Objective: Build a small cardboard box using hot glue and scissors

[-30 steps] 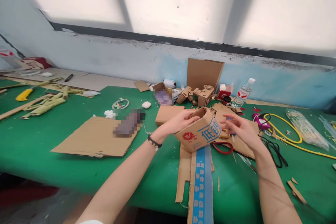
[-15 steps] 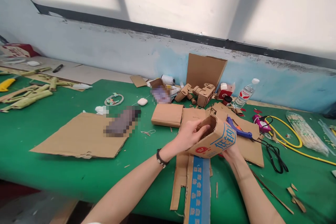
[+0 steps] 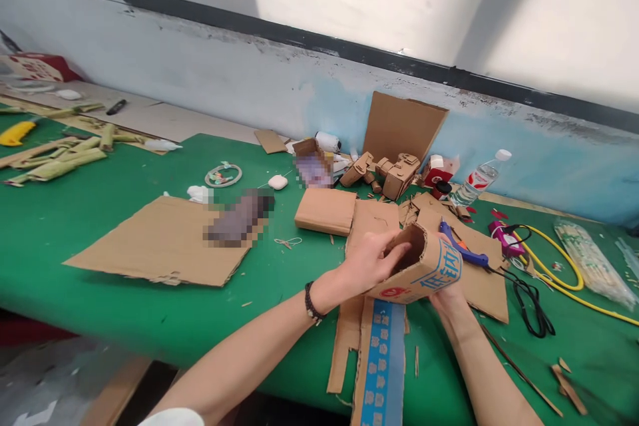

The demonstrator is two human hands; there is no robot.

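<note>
Between my hands is a small cardboard box (image 3: 418, 279), tilted, its open side facing up and its printed face with blue characters and a red mark turned toward me. My left hand (image 3: 372, 263) grips its near left edge, fingers closed on the wall with some reaching into the opening. From below and the right, my right hand (image 3: 446, 296) supports the box; most of its fingers are hidden behind it. Under the box lies a cardboard strip with blue print (image 3: 380, 359). A blue glue gun (image 3: 462, 249) rests on a cardboard sheet just beyond my right hand.
A flat cardboard box (image 3: 325, 211) and a cardboard camera model (image 3: 399, 175) sit farther back. A water bottle (image 3: 479, 180) stands near the wall. To the right are a yellow cable (image 3: 559, 273) and a bag of sticks (image 3: 594, 263); a cardboard sheet (image 3: 150, 239) lies left.
The view has shifted a little, so the scene sits slightly differently in the picture. Both hands keep holding the cardboard box, with its tilt nearly the same.
</note>
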